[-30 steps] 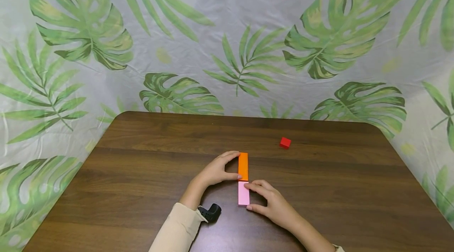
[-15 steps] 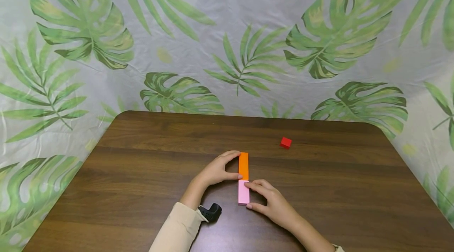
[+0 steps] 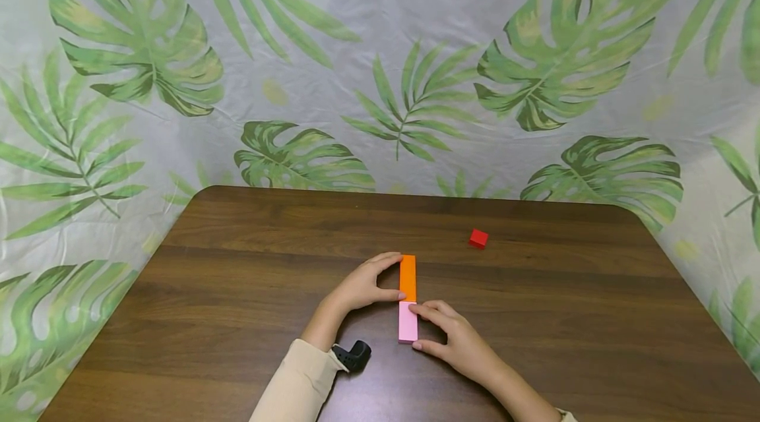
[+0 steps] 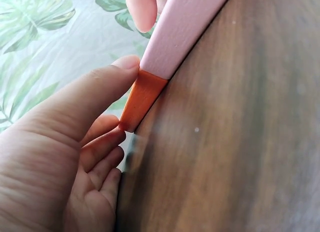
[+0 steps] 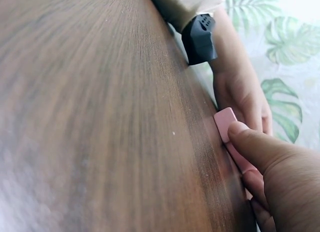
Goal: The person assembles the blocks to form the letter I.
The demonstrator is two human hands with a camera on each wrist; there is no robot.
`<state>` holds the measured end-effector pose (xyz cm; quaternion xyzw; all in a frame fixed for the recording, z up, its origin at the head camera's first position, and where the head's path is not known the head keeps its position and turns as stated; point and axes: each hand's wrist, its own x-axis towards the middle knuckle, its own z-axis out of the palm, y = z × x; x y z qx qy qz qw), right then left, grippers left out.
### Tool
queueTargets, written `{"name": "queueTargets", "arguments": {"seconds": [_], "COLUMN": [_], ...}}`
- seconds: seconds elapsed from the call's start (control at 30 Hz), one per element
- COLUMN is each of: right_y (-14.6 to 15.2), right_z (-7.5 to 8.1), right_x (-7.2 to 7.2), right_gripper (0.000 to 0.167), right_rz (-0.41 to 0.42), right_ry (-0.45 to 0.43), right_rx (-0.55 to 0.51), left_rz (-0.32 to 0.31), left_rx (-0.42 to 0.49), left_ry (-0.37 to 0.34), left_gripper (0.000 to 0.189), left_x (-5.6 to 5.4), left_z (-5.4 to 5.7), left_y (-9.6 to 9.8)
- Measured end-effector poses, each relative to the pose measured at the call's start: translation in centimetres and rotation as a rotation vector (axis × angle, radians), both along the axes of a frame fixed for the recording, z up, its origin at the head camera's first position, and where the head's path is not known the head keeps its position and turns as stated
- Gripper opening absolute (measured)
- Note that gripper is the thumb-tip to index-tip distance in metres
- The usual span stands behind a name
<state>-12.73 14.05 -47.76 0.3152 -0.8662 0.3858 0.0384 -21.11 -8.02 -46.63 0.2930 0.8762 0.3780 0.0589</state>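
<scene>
An orange rectangular block (image 3: 408,277) and a pink one (image 3: 408,324) lie end to end on the wooden table (image 3: 249,264), the orange farther from me. My left hand (image 3: 359,285) pinches the orange block from the left, thumb at its near end and fingertips at its far end. From the right, my right hand (image 3: 456,337) holds the pink block between thumb and fingers. In the left wrist view the pink block (image 4: 182,34) meets the orange block (image 4: 142,99) with no visible gap. The right wrist view shows my thumb against the pink block's near end (image 5: 226,123).
A small red block (image 3: 478,239) sits by itself farther back, to the right of the orange block. A black camera mount (image 3: 355,356) juts from my left wrist near the tabletop. Behind the table's far edge hangs a leaf-patterned cloth (image 3: 415,112).
One second ago a thin dark gap lay between the two blocks. The pink block has moved slightly away from me and that gap has closed. Over the last half second nothing visibly differs.
</scene>
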Motion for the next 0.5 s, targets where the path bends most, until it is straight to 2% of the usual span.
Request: {"name": "queueTargets", "arguments": {"seconds": [0.33, 0.5], "right_y": [0.03, 0.06], "right_z": [0.21, 0.15], "right_x": [0.04, 0.04], "right_gripper": [0.062, 0.065], "right_rz": [-0.006, -0.016], "right_ry": [-0.047, -0.056], "right_rx": [-0.03, -0.021], "left_rz": [-0.002, -0.003], "left_rx": [0.033, 0.043], "left_ry": [0.031, 0.024], "left_gripper": [0.072, 0.074], "left_x": [0.25, 0.48], "left_z": [-0.08, -0.01], "left_y": [0.02, 0.03]}}
